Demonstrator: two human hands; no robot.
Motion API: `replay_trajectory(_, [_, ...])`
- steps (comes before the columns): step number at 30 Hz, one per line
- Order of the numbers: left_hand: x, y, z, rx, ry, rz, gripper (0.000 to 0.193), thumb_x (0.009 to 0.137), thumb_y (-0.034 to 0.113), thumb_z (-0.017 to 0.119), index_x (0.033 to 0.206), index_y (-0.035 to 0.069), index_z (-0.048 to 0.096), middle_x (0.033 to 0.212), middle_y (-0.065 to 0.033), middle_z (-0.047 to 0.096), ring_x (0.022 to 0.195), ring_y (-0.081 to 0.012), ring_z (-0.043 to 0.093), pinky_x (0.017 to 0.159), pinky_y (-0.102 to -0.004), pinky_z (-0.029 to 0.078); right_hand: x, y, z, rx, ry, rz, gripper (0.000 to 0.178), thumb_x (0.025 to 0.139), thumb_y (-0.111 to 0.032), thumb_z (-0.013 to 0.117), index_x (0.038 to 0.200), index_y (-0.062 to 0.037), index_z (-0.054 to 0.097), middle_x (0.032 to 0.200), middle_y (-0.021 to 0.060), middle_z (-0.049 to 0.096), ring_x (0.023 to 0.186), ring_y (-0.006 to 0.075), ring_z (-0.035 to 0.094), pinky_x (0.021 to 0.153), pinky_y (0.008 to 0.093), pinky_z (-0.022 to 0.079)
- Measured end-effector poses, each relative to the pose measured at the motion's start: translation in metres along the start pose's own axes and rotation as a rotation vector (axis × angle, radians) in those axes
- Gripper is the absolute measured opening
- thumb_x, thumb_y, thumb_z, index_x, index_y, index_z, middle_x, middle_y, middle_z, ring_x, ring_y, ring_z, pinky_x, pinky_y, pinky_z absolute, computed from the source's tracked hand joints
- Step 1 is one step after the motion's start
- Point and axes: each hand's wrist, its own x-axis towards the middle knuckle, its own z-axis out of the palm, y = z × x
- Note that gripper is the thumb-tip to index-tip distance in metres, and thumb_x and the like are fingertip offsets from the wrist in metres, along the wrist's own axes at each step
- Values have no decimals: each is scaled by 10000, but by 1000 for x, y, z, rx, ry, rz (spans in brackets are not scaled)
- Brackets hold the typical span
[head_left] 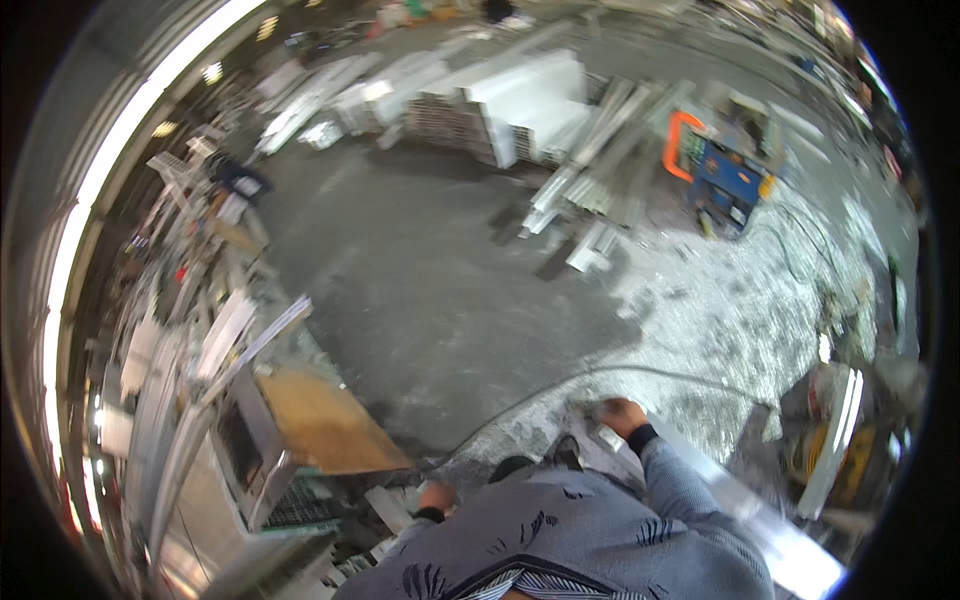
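My right hand (624,416) reaches out past my body with its fingers curled together. A small greyish piece shows at the fingertips, too blurred to name. Beside that hand and under my right forearm runs a long silvery metal profile (740,505), slanting to the lower right. My left hand (437,496) hangs low by my left side, close to some short pale metal pieces (390,508). Motion smears its fingers, so its grip does not show.
A cable (660,371) crosses the floor, which is strewn with silvery shavings (700,310). At left stands a box-like cabinet with a brown top (325,420), near piled offcuts (180,350). Stacked profiles (530,100) and a blue machine with an orange guard (730,180) lie farther off.
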Motion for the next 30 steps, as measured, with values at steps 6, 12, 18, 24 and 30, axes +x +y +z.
replay_trajectory(6, [19, 244, -216, -231, 359, 869, 567, 898, 241, 746, 1419, 99, 575, 1235, -169, 667, 1045, -328, 674, 917, -447, 538, 30, -163, -42, 310, -59, -425, 658, 836, -337, 798, 1374, -5, 614, 1177, 174, 700, 1035, 315, 698, 914, 433, 569])
replay_trajectory(12, [65, 452, -300, 19, 123, 1382, 438, 820, 91, 727, 1255, 78, 684, 1099, -145, 713, 1036, -370, 662, 912, -466, 518, 92, -213, -82, 410, 154, -508, 535, 782, -211, 815, 1244, 10, 660, 1083, 199, 706, 967, 355, 716, 888, 413, 573])
replay_trajectory(18, [93, 563, -332, 95, -146, 1651, 351, 821, 122, 743, 1168, 81, 708, 1025, -118, 736, 960, -378, 680, 847, -461, 531, 122, -204, -135, 438, 476, -320, 401, 785, -193, 795, 1114, -3, 668, 1047, 181, 684, 941, 342, 710, 840, 426, 578])
replay_trajectory(24, [128, 672, -298, 311, -431, 1636, 277, 907, 193, 730, 1149, 58, 729, 1018, -145, 742, 935, -328, 718, 840, -431, 560, 77, -142, -175, 353, 884, 252, 327, 792, -269, 775, 971, -21, 659, 959, 159, 636, 875, 357, 665, 778, 438, 547])
replay_trajectory(30, [288, 745, -238, 675, -413, 1496, 393, 901, 326, 748, 1161, 32, 726, 993, -192, 753, 949, -356, 723, 847, -442, 562, 59, -22, -183, 436, 1052, 589, 329, 795, -282, 704, 1024, -45, 703, 966, 207, 687, 927, 377, 683, 815, 482, 548])
